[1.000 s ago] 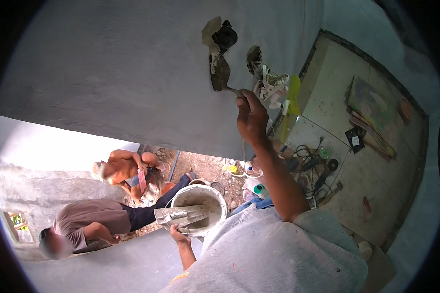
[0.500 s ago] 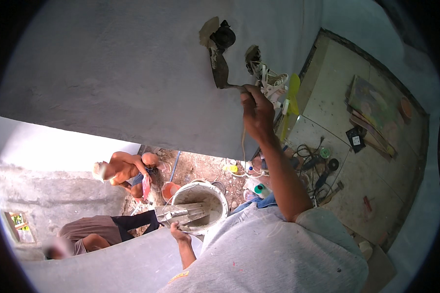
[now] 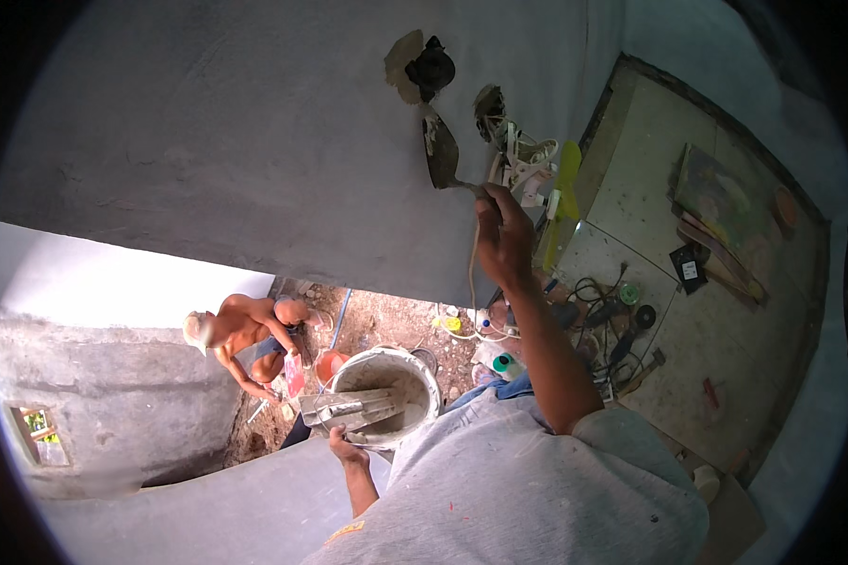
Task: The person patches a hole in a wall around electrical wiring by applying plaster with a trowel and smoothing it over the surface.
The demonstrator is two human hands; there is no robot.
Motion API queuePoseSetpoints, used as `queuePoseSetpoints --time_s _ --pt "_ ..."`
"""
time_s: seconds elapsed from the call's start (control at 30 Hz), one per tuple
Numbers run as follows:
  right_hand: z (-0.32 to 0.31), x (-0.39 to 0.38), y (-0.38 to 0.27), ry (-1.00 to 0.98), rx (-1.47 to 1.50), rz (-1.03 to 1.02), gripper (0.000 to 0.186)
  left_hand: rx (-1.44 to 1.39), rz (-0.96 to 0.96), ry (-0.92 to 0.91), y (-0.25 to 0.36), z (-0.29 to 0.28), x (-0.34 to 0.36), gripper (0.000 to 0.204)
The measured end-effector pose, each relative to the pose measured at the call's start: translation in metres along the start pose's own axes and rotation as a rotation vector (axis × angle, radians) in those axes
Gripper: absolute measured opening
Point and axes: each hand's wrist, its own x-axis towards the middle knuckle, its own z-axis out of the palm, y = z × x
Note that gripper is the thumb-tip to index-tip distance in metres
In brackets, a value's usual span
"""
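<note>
My right hand [image 3: 504, 235] is closed round the handle of a trowel [image 3: 441, 146]. Its mortar-smeared blade points up at the grey wall, just below a black round fitting [image 3: 432, 71] with a damp mortar patch [image 3: 402, 56] beside it. To the right of the blade is a ragged hole [image 3: 488, 108] in the wall. My left hand [image 3: 347, 447] grips the near left rim of a mortar-crusted bucket [image 3: 431, 379] held against my body. A flat plastering float [image 3: 349, 407] lies across the bucket's mouth, next to my left thumb.
A yellow-green fan [image 3: 565, 179] stands by the wall. Cables and power tools [image 3: 622, 334] lie on the tiled floor, with stacked boards [image 3: 721, 207] farther right. A crouching person [image 3: 254, 330] is outside at left, near an orange bucket [image 3: 330, 364]. A low grey wall [image 3: 226, 518] runs at lower left.
The trowel has moved down and slightly right, away from the black fitting. My left hand stays put. The crouching person has reached downward, and a second person at lower left has left view.
</note>
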Motion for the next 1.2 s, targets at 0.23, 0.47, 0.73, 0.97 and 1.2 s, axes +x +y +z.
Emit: queuePoseSetpoints --time_s 0.23,0.47,0.73,0.97,1.2 --pt "0.027 0.005 0.000 0.112 -0.074 -0.096 0.020 0.000 -0.001 0.017 0.001 0.000 -0.003 0.044" --pt "0.014 -0.014 0.011 0.030 -0.039 -0.046 0.020 0.007 0.000 -0.012 0.007 0.007 -0.006 0.042" --pt "0.008 -0.008 0.006 0.049 -0.043 -0.061 0.021 -0.017 0.026 -0.027 0.003 0.016 -0.011 0.043" --pt "0.003 -0.023 0.013 -0.021 -0.127 -0.019 0.023 -0.131 0.030 -0.136 0.010 0.022 -0.027 0.044" --pt "-0.096 -0.121 0.033 -0.527 0.056 0.172 0.028 -0.120 0.275 0.109 -0.006 0.001 -0.001 0.023"
